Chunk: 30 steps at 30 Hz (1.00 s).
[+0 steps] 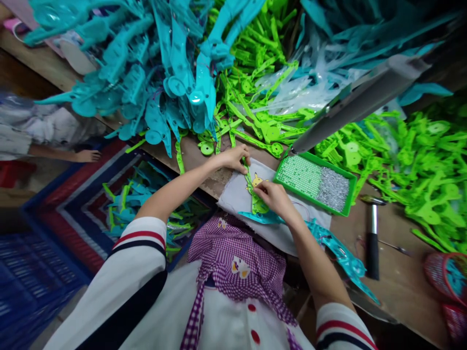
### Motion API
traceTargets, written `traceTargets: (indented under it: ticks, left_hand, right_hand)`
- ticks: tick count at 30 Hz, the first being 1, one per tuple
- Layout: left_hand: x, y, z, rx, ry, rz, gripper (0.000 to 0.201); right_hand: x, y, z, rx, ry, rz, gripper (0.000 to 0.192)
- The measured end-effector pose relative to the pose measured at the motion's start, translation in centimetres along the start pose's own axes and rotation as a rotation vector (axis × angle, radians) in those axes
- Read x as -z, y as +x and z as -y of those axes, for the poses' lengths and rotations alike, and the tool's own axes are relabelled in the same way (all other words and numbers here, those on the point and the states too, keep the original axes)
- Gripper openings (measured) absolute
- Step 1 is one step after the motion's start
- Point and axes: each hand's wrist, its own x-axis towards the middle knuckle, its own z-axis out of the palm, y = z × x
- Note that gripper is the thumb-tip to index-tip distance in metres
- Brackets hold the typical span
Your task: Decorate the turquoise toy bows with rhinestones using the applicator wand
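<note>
A long bright-green plastic part (pixel 249 179) lies on a white cloth (pixel 233 192) in front of me. My left hand (pixel 236 158) is closed on its far end, thumb and fingers pinching it. Over its wider near end, my right hand (pixel 273 195) is closed in a pinch; whatever is between those fingertips is hidden. A yellow cartoon figure shows on the cloth between the hands. Turquoise plastic parts (pixel 341 253) lie beneath the near end and on under my right forearm. Beside the right hand is a green tray (pixel 345 212) holding many small silvery pieces over a perforated plate.
Heaps of turquoise parts (pixel 175 73) and green parts (pixel 430 180) cover the bench's back and right. A grey tube (pixel 361 99) slants above the tray. A hammer (pixel 372 238) and red basket (pixel 438 277) are at right. A crate (pixel 146 204) with parts stands lower left; another person's hand (pixel 87 155) is beyond.
</note>
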Motion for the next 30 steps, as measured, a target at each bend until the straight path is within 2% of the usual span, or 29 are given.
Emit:
traceTargets:
  ticks: [2, 7, 14, 19, 25, 30]
  left_hand:
    - [0.0, -0.1, 0.0, 0.006, 0.004, 0.001, 0.034]
    - [0.1, -0.2, -0.2, 0.020, 0.009, 0.011, 0.035]
    - [0.1, 0.0, -0.3, 0.046, 0.001, 0.009, 0.035]
    - [-0.1, 0.1, 0.0, 0.042, -0.015, -0.009, 0.034]
    - [0.0, 0.1, -0.1, 0.038, -0.036, -0.010, 0.034]
    - [0.0, 0.2, 0.2, 0.025, -0.034, -0.001, 0.034]
  right_hand:
    - [0.0, 0.1, -0.2, 0.023, 0.007, 0.016, 0.015]
    - [-0.5, 0.9, -0.6, -0.078, 0.059, 0.015, 0.014]
    - [-0.8, 1.3, -0.7, -0.113, 0.101, 0.009, 0.023]
    - [-0.7, 1.6, -0.3, -0.159, 0.060, 0.024, 0.017]
    - [-0.5, 2.1, -1.0, -0.158, 0.248, 0.112, 0.023]
    - [-0.2, 2.0, -0.5, -0.147, 0.143, 0.126, 0.022]
